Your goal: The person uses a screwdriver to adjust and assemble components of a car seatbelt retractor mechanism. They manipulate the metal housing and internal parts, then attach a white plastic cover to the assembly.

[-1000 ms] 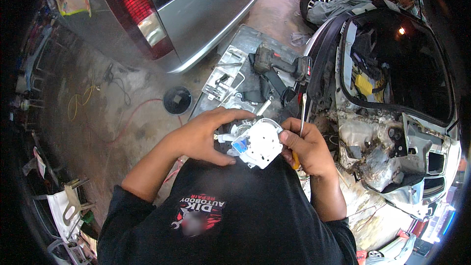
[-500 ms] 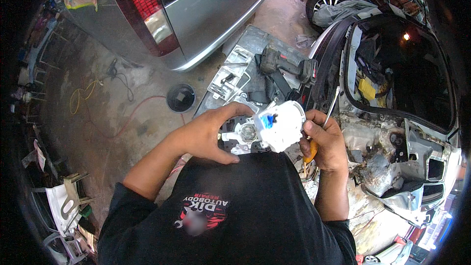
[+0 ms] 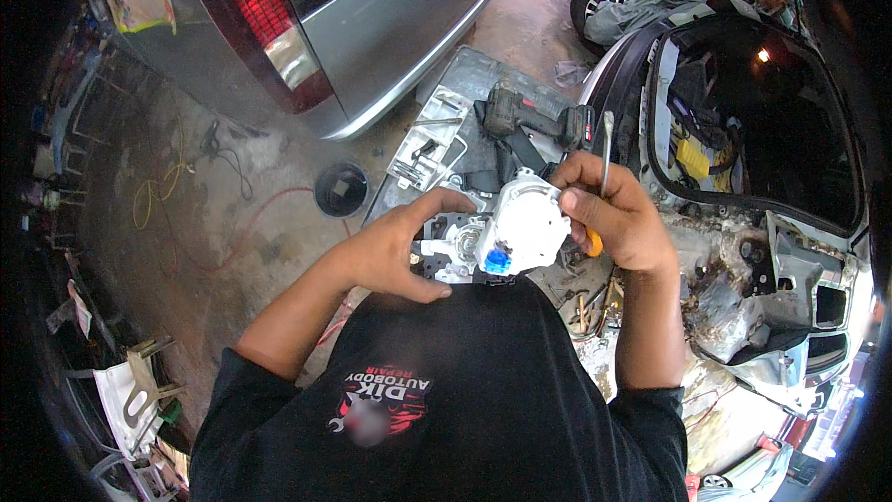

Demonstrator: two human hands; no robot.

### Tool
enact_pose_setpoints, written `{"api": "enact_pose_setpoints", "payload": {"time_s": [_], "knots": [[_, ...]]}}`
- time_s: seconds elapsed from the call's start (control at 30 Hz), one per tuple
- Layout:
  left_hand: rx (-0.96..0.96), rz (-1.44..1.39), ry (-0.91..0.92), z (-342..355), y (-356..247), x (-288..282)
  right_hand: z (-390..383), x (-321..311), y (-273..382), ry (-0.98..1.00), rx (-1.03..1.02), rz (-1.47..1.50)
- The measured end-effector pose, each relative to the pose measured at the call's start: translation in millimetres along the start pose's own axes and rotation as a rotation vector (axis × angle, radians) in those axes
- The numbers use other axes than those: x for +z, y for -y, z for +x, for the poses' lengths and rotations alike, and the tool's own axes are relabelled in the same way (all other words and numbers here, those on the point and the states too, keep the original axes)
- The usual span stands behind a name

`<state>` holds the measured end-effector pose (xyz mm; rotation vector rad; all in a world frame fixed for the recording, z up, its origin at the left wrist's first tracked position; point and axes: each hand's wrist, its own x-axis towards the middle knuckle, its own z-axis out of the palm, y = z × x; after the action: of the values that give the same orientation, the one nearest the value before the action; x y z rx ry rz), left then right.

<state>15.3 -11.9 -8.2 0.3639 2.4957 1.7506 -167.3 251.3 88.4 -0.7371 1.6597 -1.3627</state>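
My left hand (image 3: 400, 246) grips the side of a black part with silvery metal pieces (image 3: 452, 260), thumb below and fingers above. Over that part's right side, a round white plastic housing (image 3: 530, 223) with a blue insert (image 3: 497, 262) at its lower edge is pinched in my right hand (image 3: 618, 214). Whether the housing touches the black part cannot be made out. The same right hand also keeps a screwdriver (image 3: 607, 144) tucked in its fingers. Its metal shaft points up and away from me, and its orange handle shows under the palm.
Beyond my hands, a grey bench (image 3: 478, 79) carries a black cordless power tool (image 3: 539, 119) and a white bracket-like panel (image 3: 430, 144). A black bucket (image 3: 341, 189) stands on the floor to the left. A silver vehicle (image 3: 390, 28) is ahead, a stripped car body (image 3: 743, 251) at right.
The white housing has turned, bringing its blue insert from the upper left to the lower edge. My right hand has shifted up and right, and the screwdriver shaft now stands more upright.
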Motion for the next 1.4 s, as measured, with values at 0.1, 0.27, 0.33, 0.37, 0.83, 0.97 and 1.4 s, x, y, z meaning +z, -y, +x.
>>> {"api": "enact_pose_setpoints", "payload": {"time_s": [0.1, 0.27, 0.33, 0.37, 0.83, 0.97, 1.4], "knots": [[-0.010, -0.011, -0.038, -4.4, 8.1, 4.8, 17.4, -0.9, 5.4, 0.083, 0.027, -0.018], [-0.136, -0.085, 0.014, -3.9, 6.7, 1.3, 44.4, 2.5, 20.4, 0.285, 0.101, -0.131], [-0.121, -0.196, -0.014, -4.5, 14.8, 4.0, 52.5, -1.9, 23.9, 0.256, 0.100, -0.156], [-0.113, -0.252, -0.029, -4.6, 20.1, 5.8, 54.6, -3.6, 25.3, 0.242, 0.100, -0.171], [-0.161, -0.439, -0.028, -7.5, 33.1, 5.4, 26.3, -16.0, -5.6, -0.292, 0.105, 0.362], [-0.184, -0.509, -0.052, -9.2, 28.5, 10.7, -4.1, 12.7, -22.6, -0.338, 0.113, 0.496], [-0.086, -0.187, -0.069, -6.1, 8.0, 14.2, -48.7, 61.4, -56.6, -0.298, 0.163, 0.806]]}}
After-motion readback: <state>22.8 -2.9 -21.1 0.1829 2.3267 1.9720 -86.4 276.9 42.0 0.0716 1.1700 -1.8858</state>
